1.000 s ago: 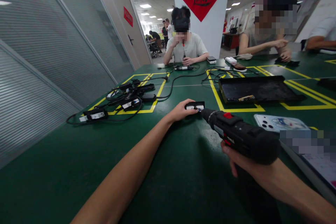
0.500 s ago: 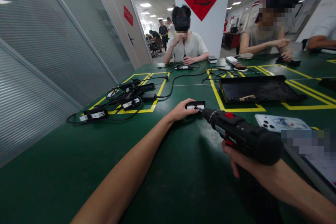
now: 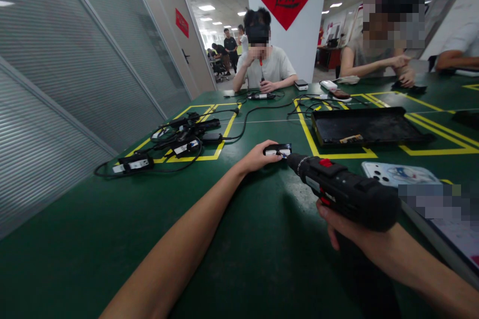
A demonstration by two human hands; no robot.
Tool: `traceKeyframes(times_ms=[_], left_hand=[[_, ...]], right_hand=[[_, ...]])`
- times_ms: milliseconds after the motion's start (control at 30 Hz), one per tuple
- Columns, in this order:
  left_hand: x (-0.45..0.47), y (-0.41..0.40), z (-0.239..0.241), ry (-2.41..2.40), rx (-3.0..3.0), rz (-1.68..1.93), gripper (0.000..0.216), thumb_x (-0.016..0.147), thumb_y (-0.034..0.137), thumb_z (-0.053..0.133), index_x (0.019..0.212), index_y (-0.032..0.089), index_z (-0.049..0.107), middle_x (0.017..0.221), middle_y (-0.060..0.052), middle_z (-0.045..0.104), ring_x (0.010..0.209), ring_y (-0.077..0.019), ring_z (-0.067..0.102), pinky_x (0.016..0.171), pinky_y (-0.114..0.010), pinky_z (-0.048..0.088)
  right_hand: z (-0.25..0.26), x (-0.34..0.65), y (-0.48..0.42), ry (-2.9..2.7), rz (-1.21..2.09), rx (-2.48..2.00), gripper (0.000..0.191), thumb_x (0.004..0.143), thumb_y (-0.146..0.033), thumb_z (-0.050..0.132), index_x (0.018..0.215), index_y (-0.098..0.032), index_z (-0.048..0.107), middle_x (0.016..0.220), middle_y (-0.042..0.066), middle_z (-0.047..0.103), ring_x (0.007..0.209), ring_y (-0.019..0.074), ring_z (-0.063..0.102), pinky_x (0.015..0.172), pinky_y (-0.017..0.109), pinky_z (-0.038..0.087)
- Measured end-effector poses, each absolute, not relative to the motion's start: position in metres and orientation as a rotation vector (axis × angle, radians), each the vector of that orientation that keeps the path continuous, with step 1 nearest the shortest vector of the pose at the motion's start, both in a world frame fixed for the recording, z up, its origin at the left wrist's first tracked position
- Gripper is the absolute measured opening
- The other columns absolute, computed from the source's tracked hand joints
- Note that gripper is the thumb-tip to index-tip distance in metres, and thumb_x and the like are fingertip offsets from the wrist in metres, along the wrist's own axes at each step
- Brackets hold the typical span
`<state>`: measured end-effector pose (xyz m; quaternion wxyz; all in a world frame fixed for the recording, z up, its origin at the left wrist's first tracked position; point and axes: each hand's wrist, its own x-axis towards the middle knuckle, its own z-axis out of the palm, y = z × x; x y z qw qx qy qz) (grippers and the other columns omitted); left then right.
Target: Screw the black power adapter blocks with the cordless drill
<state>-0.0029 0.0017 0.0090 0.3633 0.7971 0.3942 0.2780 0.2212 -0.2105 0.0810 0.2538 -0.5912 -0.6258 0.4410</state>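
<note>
Dial centred on the black-and-white case; 12 o'clock is straight ahead of me.

Item: one small black case with white parts [image 3: 277, 151], lying on the green table [image 3: 232, 269], thin wires at its front.

Item: my left hand [image 3: 261, 156], at 9 o'clock, grasping the case's left end, thumb along the near side.

Item: my right hand [image 3: 350, 227], between 4 and 5 o'clock, wrapped around the grip of a black power drill with red accents [image 3: 344, 189]. Drill body at 4 o'clock, nose pointing to 10, tip at the case's right end; whether it touches I cannot tell.

Item: black adapters and cables [image 3: 187, 147], a tangled heap, well apart at 9 o'clock.

Item: black tray [image 3: 377, 127], between 2 and 3 o'clock, a small tan piece [image 3: 351, 138] inside.

Item: phone in a pale blue case [image 3: 404, 173], just past 3 o'clock; beyond it at 4, a screened device [image 3: 449, 229], partly pixelated.

Item: seated co-worker [image 3: 277, 67], across the table at 12 o'clock, one hand at a slim red-handled tool [image 3: 261, 62].
</note>
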Motion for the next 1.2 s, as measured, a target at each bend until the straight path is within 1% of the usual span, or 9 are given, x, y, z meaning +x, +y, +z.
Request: traceKeyframes(times_ms=[67, 200, 467, 633, 733, 867, 1067, 1200], left_hand=[[-0.0027, 0.0016, 0.0088, 1.01, 2.049, 0.724, 0.054, 0.069, 0.046, 0.062, 0.113, 0.016, 0.052, 0.098, -0.004, 0.059, 0.086, -0.0164, 0.055, 0.079, -0.029, 0.044], [-0.0029, 0.0015, 0.0082, 0.985, 2.033, 0.729, 0.054, 0.07, 0.045, 0.063, 0.113, 0.017, 0.052, 0.099, -0.004, 0.06, 0.086, -0.0158, 0.055, 0.079, -0.028, 0.044], [-0.0032, 0.0031, 0.007, 0.974, 2.032, 0.739, 0.054, 0.069, 0.045, 0.064, 0.114, 0.016, 0.052, 0.1, -0.004, 0.059, 0.087, -0.016, 0.055, 0.081, -0.028, 0.043], [-0.0039, 0.0034, 0.0059, 0.983, 2.044, 0.736, 0.055, 0.07, 0.046, 0.064, 0.114, 0.016, 0.051, 0.099, -0.004, 0.059, 0.086, -0.0156, 0.054, 0.08, -0.028, 0.044], [-0.0042, 0.0031, 0.0055, 0.991, 2.041, 0.726, 0.055, 0.07, 0.047, 0.063, 0.114, 0.017, 0.051, 0.098, -0.003, 0.059, 0.085, -0.0155, 0.055, 0.078, -0.028, 0.044], [-0.0039, 0.0023, 0.0062, 0.996, 2.043, 0.73, 0.054, 0.07, 0.047, 0.063, 0.113, 0.016, 0.051, 0.1, -0.004, 0.059, 0.086, -0.0156, 0.055, 0.078, -0.027, 0.044], [-0.0036, 0.0017, 0.0072, 1.001, 2.047, 0.725, 0.054, 0.07, 0.046, 0.062, 0.114, 0.016, 0.051, 0.099, -0.005, 0.059, 0.086, -0.016, 0.055, 0.077, -0.028, 0.045], [-0.0033, 0.0028, 0.0056, 1.003, 2.04, 0.736, 0.054, 0.07, 0.046, 0.063, 0.114, 0.016, 0.051, 0.099, -0.004, 0.059, 0.086, -0.0161, 0.055, 0.078, -0.028, 0.044]], right_hand=[[0.0812, 0.2208, -0.2098, -1.678, 1.227, -1.59, 0.026, 0.088, -0.043, 0.046, 0.09, -0.023, 0.063, 0.056, -0.002, 0.061, 0.058, 0.0184, 0.061, 0.067, 0.035, 0.048], [0.082, 0.2198, -0.2083, -1.679, 1.218, -1.546, 0.022, 0.089, -0.039, 0.046, 0.093, -0.023, 0.06, 0.054, -0.003, 0.06, 0.058, 0.018, 0.061, 0.07, 0.035, 0.047], [0.0825, 0.2218, -0.2105, -1.714, 1.201, -1.611, 0.028, 0.089, -0.043, 0.044, 0.097, -0.024, 0.062, 0.056, -0.001, 0.063, 0.067, 0.0213, 0.064, 0.072, 0.037, 0.047], [0.0793, 0.2218, -0.207, -1.696, 1.221, -1.564, 0.023, 0.088, -0.041, 0.047, 0.086, -0.023, 0.06, 0.054, -0.002, 0.061, 0.058, 0.018, 0.061, 0.068, 0.036, 0.047], [0.078, 0.2206, -0.2057, -1.66, 1.231, -1.53, 0.019, 0.088, -0.039, 0.048, 0.089, -0.023, 0.058, 0.054, -0.003, 0.061, 0.056, 0.017, 0.059, 0.067, 0.035, 0.048], [0.0791, 0.2194, -0.2058, -1.663, 1.247, -1.515, 0.018, 0.088, -0.039, 0.048, 0.088, -0.023, 0.057, 0.053, -0.003, 0.06, 0.055, 0.0169, 0.059, 0.067, 0.035, 0.047], [0.0811, 0.2217, -0.2067, -1.663, 1.271, -1.48, 0.018, 0.088, -0.038, 0.048, 0.093, -0.023, 0.057, 0.055, -0.003, 0.06, 0.06, 0.018, 0.061, 0.069, 0.035, 0.047], [0.0803, 0.2222, -0.2072, -1.696, 1.244, -1.513, 0.021, 0.089, -0.039, 0.047, 0.083, -0.023, 0.059, 0.055, -0.002, 0.06, 0.058, 0.0171, 0.059, 0.068, 0.035, 0.046]])
